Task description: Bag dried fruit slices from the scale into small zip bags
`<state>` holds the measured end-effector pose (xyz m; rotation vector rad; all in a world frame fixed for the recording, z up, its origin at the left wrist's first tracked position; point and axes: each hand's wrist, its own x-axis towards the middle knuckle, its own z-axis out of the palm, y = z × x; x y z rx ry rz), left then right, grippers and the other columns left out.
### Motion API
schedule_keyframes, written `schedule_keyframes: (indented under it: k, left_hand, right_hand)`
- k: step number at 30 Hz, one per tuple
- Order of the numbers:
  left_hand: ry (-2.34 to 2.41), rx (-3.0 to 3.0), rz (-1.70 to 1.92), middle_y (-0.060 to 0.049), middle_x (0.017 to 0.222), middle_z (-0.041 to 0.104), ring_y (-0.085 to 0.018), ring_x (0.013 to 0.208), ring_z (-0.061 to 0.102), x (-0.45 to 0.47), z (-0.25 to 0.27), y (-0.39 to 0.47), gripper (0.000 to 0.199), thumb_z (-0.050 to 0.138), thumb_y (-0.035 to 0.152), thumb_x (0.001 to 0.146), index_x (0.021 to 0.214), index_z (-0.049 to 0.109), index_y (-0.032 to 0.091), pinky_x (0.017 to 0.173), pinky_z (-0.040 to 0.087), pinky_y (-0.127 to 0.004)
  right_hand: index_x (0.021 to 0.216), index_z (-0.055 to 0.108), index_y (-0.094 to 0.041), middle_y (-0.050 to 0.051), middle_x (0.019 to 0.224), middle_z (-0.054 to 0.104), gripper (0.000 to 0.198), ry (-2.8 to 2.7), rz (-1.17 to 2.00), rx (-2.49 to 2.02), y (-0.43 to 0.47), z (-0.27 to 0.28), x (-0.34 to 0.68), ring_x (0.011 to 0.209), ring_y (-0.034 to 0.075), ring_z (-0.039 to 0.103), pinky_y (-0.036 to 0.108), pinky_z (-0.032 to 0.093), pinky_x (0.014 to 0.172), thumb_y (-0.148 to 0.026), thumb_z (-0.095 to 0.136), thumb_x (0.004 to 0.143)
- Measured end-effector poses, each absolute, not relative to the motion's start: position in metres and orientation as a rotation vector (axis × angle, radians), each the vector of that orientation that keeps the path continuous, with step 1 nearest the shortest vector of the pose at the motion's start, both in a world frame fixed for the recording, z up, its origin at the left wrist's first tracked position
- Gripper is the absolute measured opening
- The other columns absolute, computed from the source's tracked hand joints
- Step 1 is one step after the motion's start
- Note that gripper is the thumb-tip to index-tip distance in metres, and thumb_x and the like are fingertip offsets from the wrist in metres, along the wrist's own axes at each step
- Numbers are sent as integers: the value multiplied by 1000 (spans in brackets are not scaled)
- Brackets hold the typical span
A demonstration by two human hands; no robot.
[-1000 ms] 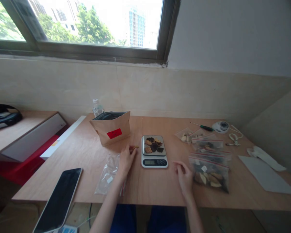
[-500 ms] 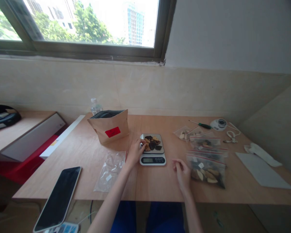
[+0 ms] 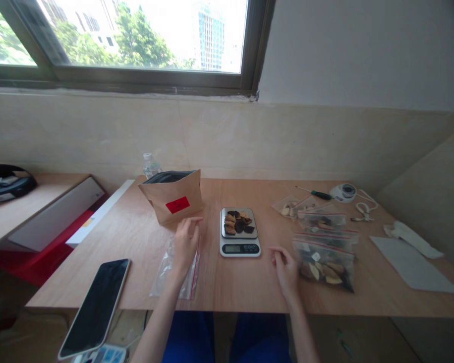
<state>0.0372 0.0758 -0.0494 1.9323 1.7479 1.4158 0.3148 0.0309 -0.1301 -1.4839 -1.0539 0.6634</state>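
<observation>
**Weighing dried slices, one empty bag under the hand**

Resting flat with fingers spread, the left hand [image 3: 185, 242] lies on an empty clear zip bag [image 3: 176, 269] that sits on the worktop [image 3: 242, 282], holding nothing. The right hand [image 3: 285, 267] is loosely curled with fingers together and empty, just beside a filled zip bag [image 3: 325, 264].

Between the hands stands a small digital kitchen scale [image 3: 239, 232], its steel platform carrying a heap of dark and tan dried slices [image 3: 238, 223]. To judge by this, a portion is already laid out for weighing, while bagging it is not yet done. Several filled bags with red seals [image 3: 321, 222] are stacked to the right, suggesting earlier portions are finished. An open brown paper pouch [image 3: 172, 197] with a red label stands behind the left hand.
</observation>
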Motion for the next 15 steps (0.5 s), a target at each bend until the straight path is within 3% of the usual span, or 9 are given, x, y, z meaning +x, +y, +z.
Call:
schedule_keyframes:
  k: [3,9,12,15]
  left_hand:
    - [1906,1931,1632,-5,93,61,-20,92,56,25,-30,69,18,46,19,86,95,61,20,84,43,-35]
    - [2317,1716,2085,-11,110,57,-23,110,49,-2,35,94,26,50,31,86,105,59,16,99,32,-42]
    - [2448,1692,1889,-13,115,56,-26,112,49,-17,52,112,31,52,36,84,108,58,16,97,34,-43]
    - [2425,1701,1644,-11,108,62,-27,105,55,-24,58,115,31,52,35,82,105,60,17,95,36,-44]
  right_hand:
    - [78,67,-16,3,63,60,28,-1070,652,-1505,31,-130,315,55,15,51,24,40,50,-39,51,78]
    - [78,66,-15,2,62,58,29,-1106,631,-1518,30,-128,314,56,15,50,24,39,51,-39,50,78]
    - [78,67,-15,2,64,60,29,-1107,632,-1513,29,-127,314,56,15,50,25,39,52,-39,50,78]
    - [78,67,-15,3,65,61,28,-1092,639,-1504,30,-128,315,56,15,51,25,40,52,-38,52,77]
